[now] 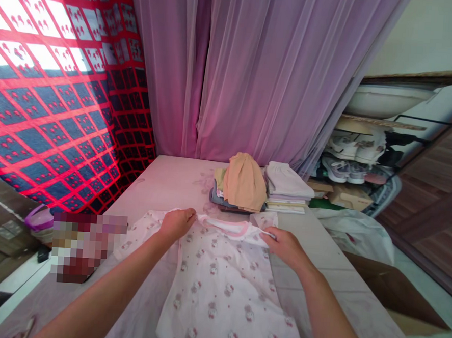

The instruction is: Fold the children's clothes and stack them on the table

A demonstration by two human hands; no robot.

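While 2 bare hands pinch it near the shoulders, a white shirt [219,286] printed with small cat-like figures lies spread on the pale table [179,176], its lower part running toward the person at 6 o'clock. Taking that shirt as the middle of the dial, I see the left hand [177,224] at 11 o'clock, thumb and fingers pressed together on the cloth beside the neckline. At 1 o'clock the right hand [287,245] has its fingers closed on the opposite shoulder. Between them runs the pink-trimmed collar [241,232]. 1 sleeve spreads out past the left hand toward 10 o'clock, and the other lies just beyond the right hand.

Up at 12 o'clock, near the collar, a gathered orange garment [244,183] sits on a stack of folded clothes [217,198], darker toward the bottom. Right beside it, at 1 o'clock, rises a neat white pile [286,180] of folded cloth. Behind both hang purple curtains [277,80].

Farther off at 2 o'clock, 2 pairs of shoes [348,170] rest on a rack, well below a white basin [391,101]. An open cardboard box [395,289] stands at 3 o'clock, past the table's edge. Red-lined checked fabric [68,113] hangs at 10 o'clock.
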